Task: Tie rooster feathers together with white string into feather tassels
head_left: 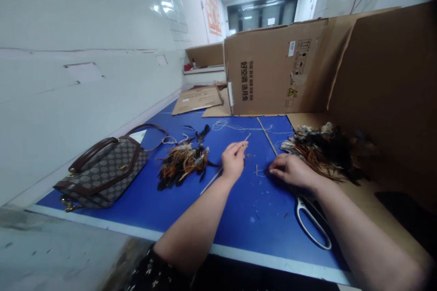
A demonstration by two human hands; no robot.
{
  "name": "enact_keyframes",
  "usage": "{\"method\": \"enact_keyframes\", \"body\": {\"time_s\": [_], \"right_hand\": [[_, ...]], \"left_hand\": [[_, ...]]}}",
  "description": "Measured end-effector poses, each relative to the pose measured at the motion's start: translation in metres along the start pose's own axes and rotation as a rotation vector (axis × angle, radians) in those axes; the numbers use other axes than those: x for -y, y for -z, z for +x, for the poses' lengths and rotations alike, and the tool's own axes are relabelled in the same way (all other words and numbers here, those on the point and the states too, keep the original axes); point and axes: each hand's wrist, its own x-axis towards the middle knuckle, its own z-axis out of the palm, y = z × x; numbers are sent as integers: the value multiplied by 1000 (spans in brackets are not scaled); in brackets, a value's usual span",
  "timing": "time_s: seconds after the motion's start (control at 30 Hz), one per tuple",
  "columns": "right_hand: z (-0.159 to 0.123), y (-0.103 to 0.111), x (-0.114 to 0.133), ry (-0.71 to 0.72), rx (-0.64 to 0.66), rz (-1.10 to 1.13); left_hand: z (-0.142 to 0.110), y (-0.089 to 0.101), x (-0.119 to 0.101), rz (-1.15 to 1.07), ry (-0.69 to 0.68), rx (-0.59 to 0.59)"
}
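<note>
My left hand (235,160) is closed around a thin pale stick (211,182), whose upper end sticks out past the fingertips. My right hand (289,169) has its fingers pinched together low over the blue table, and what they hold, if anything, is hidden. A pair of scissors (302,223) lies beside the right wrist, its blades partly under that hand. A thin strip (267,135) runs from the boxes down to the right fingers. A short needle-like piece (256,170) with fine thread lies between the hands.
A bundle of brown and black feathers (184,161) lies left of my left hand; a larger feather pile (317,145) is at right. A patterned handbag (112,175) stands at left. Loose thread (235,126) lies behind. A cardboard box (273,68) blocks the back; cardboard (389,82) walls the right.
</note>
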Motion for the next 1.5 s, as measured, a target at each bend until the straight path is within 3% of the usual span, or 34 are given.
{"method": "enact_keyframes", "body": {"time_s": [0.23,0.37,0.43,0.53,0.63,0.7,0.77,0.87,0.97,1.1,1.23,1.37,1.5], "right_hand": [[5,-21,14,30,114,-186],[6,-25,19,53,80,-258],[6,-25,18,26,1,-212],[7,-18,10,-91,-243,1],[5,-6,2,-212,-538,187],[4,1,2,-222,-622,203],[4,4,10,-173,-562,186],[4,0,29,-43,-359,228],[5,-4,44,20,-282,307],[4,-3,43,-23,-325,307],[2,0,33,-43,-354,329],[3,1,31,-52,-369,319],[3,-3,36,-42,-324,263]], "left_hand": [[0,-1,1,-5,-11,6],[0,0,-5,53,-82,27],[0,2,-10,109,-121,24],[-1,3,-17,117,-123,8],[-4,0,-21,-15,-17,33],[-8,-4,-24,-128,91,96],[-11,-6,-29,-216,148,188],[-15,-7,-42,-287,129,374],[-18,-7,-49,-331,141,509],[-18,-9,-40,-294,294,506],[-13,-8,-27,-283,371,389],[-9,-7,-26,-261,301,270],[-14,-9,-36,-242,162,371]]}}
